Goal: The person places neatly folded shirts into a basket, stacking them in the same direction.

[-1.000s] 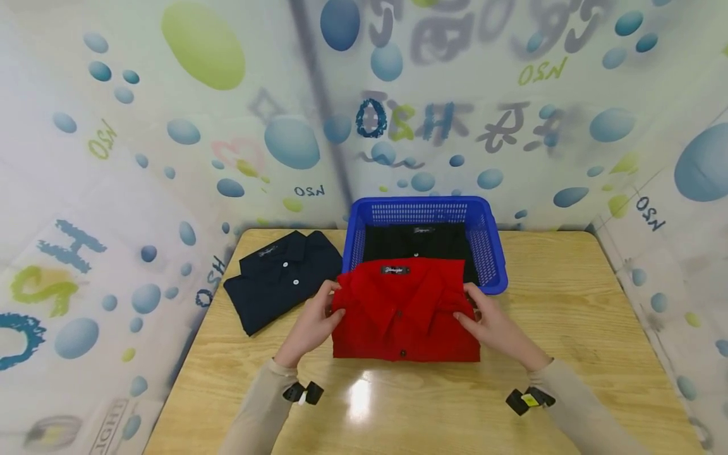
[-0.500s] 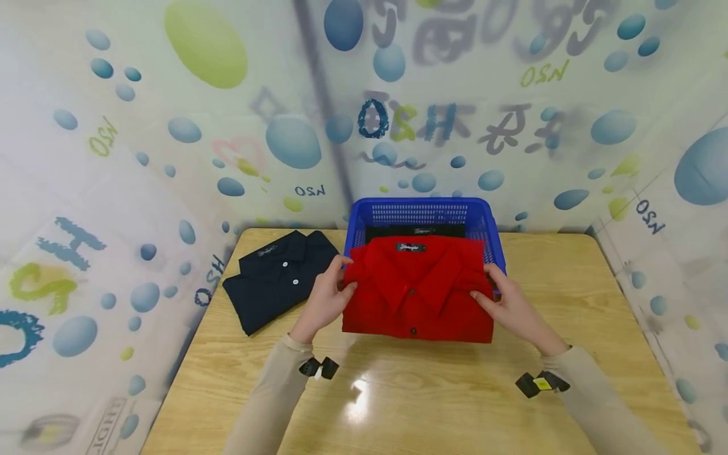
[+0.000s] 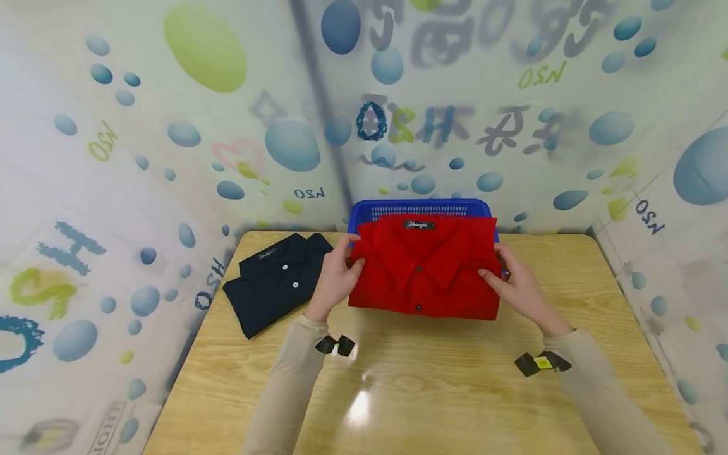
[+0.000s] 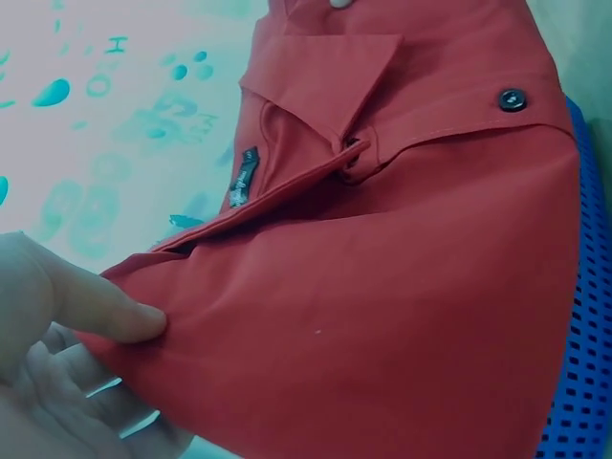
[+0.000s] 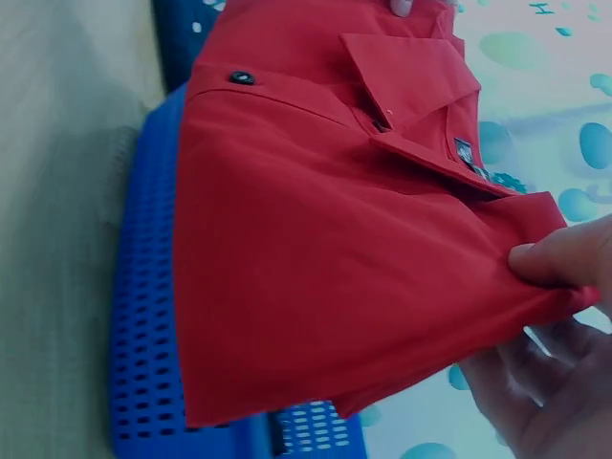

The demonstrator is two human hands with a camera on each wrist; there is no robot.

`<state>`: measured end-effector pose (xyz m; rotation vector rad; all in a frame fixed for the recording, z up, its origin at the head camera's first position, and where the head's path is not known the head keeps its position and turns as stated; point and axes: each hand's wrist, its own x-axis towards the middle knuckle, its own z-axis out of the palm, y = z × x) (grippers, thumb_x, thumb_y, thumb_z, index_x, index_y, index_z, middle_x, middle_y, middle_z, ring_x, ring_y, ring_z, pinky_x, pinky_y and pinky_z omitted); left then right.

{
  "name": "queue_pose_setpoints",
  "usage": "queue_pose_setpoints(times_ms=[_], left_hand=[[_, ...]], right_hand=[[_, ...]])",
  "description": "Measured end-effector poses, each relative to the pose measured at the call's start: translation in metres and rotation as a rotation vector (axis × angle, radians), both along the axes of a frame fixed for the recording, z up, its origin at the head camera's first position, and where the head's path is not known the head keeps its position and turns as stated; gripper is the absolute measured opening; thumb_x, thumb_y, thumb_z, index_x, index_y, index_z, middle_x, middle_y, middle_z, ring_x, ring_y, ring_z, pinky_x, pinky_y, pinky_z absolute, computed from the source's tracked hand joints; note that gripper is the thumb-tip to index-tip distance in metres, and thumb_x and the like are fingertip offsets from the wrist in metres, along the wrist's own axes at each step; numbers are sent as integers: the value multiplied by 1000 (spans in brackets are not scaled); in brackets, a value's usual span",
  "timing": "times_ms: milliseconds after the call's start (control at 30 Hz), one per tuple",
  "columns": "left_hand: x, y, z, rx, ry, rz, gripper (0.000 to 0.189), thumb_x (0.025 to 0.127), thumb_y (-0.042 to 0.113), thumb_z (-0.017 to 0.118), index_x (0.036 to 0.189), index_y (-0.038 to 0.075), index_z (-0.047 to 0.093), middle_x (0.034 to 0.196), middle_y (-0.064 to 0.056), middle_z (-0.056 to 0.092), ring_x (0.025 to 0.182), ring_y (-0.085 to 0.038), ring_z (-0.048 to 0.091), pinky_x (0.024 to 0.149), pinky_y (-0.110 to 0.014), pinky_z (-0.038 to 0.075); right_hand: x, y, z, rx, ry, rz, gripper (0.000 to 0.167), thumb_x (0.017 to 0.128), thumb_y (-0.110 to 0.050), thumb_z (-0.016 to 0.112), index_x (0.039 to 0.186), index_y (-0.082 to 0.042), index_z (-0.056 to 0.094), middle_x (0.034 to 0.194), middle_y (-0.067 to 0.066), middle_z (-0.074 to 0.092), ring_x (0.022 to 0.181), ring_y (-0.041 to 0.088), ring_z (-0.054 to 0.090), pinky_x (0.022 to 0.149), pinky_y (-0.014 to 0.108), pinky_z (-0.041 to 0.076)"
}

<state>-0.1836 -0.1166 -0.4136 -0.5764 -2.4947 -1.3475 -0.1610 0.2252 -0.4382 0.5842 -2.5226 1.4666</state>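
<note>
The folded red shirt [image 3: 423, 268] is pinched at both edges by the left hand [image 3: 335, 278] and right hand [image 3: 514, 287], kept flat above the blue basket [image 3: 418, 207]

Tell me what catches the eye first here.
The folded red shirt, held at its two sides by the left hand and right hand above the blue basket at the table's far edge. Next, the folded dark shirt lying on the wooden table, left of the basket.
</note>
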Motion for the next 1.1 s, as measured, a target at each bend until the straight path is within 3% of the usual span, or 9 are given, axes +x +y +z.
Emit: queue_pose_setpoints(times_ms=[167, 467, 700, 833, 1000, 1100], left_hand=[[-8, 2, 0, 17, 45, 13, 32, 86, -10, 56, 116, 0, 49, 57, 0, 37, 48, -16, 37, 48, -29, 33], [-18, 8, 5, 46, 165, 59, 28, 86, -11, 55, 111, -1, 50, 59, -2, 37, 50, -19, 36, 50, -31, 33], [-18, 13, -3, -47, 204, 84, 26, 87, -11, 54, 111, -2, 49, 59, -4, 39, 46, -17, 34, 47, -30, 32], [-20, 13, -7, -70, 201, 95, 26, 88, -11, 54, 111, -2, 49, 59, -4, 40, 45, -15, 34, 46, -30, 32], [-27, 13, -1, -57, 219, 97, 26, 88, -11, 54, 112, -2, 49, 59, -4, 38, 45, -16, 32, 45, -30, 30], [-31, 14, 2, -44, 222, 80, 25, 89, -10, 53, 113, -2, 49, 60, -5, 38, 44, -16, 32, 45, -31, 30]], right_hand=[[-11, 3, 9, 15, 34, -2, 38, 91, 6, 59, 126, 4, 47, 109, 19, 60, 89, 4, 53, 66, 18, 50], [-26, 5, 20, 32, 47, -25, 38, 92, 6, 56, 128, 4, 46, 113, 20, 58, 95, 21, 55, 72, 12, 45], [-33, 1, 11, 62, 77, -55, 28, 90, 8, 56, 116, 4, 48, 105, 20, 61, 89, 30, 59, 68, 18, 46], [-36, 0, 5, 31, 65, -70, 27, 90, 10, 55, 115, 5, 48, 106, 21, 60, 88, 26, 56, 67, 19, 45], [-42, 0, 10, -2, 69, -80, 30, 90, 11, 54, 119, 4, 50, 109, 19, 58, 91, 14, 52, 68, 17, 43], [-47, 0, 13, -11, 71, -76, 31, 90, 11, 53, 120, 5, 50, 110, 19, 59, 92, 15, 53, 68, 15, 43]])
